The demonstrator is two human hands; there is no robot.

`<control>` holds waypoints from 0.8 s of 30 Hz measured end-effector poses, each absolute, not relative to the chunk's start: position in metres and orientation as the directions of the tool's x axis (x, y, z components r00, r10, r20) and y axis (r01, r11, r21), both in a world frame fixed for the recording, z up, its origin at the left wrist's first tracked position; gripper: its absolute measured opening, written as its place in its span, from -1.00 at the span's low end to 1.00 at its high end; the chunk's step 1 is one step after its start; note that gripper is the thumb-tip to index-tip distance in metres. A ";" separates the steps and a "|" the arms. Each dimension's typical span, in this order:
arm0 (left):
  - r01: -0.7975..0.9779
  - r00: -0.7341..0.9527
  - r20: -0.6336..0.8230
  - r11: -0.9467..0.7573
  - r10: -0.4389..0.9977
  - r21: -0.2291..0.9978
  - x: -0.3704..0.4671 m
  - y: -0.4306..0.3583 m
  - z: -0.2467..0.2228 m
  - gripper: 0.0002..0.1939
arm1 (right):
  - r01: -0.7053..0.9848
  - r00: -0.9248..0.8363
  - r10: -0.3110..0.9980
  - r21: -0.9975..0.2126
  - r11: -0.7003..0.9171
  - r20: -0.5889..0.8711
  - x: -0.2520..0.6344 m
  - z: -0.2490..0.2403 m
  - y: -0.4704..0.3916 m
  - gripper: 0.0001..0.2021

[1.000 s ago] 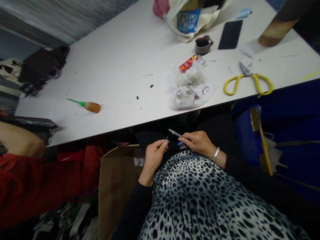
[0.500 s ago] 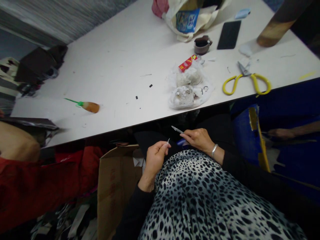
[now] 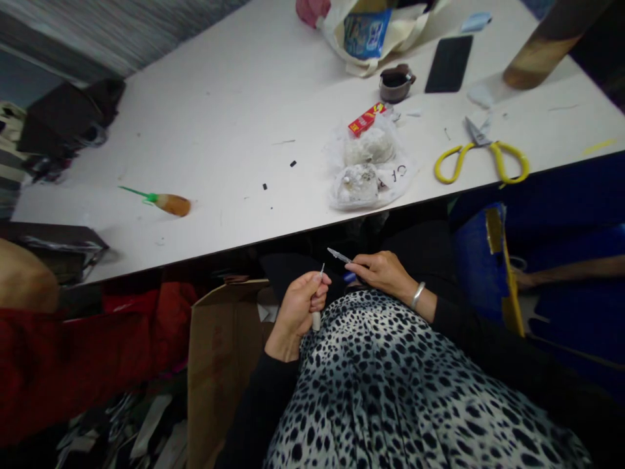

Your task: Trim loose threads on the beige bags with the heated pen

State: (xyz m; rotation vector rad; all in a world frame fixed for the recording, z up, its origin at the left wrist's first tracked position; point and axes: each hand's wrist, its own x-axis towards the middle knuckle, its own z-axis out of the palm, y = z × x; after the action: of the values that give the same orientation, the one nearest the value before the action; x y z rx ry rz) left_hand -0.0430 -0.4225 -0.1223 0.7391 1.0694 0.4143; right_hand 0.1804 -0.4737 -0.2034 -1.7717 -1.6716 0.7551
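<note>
My left hand (image 3: 300,303) is closed in front of my lap. A thin pale piece (image 3: 322,268) pokes up from its pinched fingertips, and a white rounded end (image 3: 316,321) shows below the curled fingers. I cannot tell whether both belong to one item. To its right, my right hand (image 3: 383,273) is closed on a slim, light grey, pen-like tool (image 3: 339,255). The tool's narrow tip points up and left, apart from the left hand. A silver bangle (image 3: 418,295) circles my right wrist. Both hands are below the table's front edge.
On the white table (image 3: 219,117) lie yellow-handled scissors (image 3: 481,146), plastic-wrapped white lumps (image 3: 366,172), a red box (image 3: 366,120), a phone (image 3: 449,64) and a green-tipped bottle (image 3: 170,204). A cardboard box (image 3: 222,371) stands at lower left. Another person's red sleeve (image 3: 73,371) is at left.
My left hand has shifted slightly left and turned, so the white end below its fingers now shows. The pen-like tool in my right hand has moved a little left.
</note>
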 end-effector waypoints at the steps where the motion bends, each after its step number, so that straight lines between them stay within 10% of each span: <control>1: 0.026 0.439 -0.635 0.697 0.636 0.716 -0.043 -0.422 -0.123 -0.51 | 0.651 0.049 0.999 -0.759 -0.032 0.000 0.180 -0.203 -0.474 -0.51; 14: 0.240 0.311 -0.586 0.534 0.748 0.810 -0.036 -0.424 -0.131 -0.51 | 0.698 -0.054 0.993 -0.707 0.113 0.106 0.171 -0.180 -0.486 -0.51; 24: 0.729 0.327 -0.186 -0.122 0.927 0.674 -0.046 -0.428 -0.124 -0.75 | 0.752 0.006 1.000 -0.659 -0.005 -0.001 0.172 -0.180 -0.479 -0.57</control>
State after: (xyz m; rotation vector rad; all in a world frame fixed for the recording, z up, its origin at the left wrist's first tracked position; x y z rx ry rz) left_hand -0.0456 -0.4285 -0.1245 1.9056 1.4578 0.3663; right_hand 0.1722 -0.4795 -0.1795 -1.8081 -1.7970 0.6770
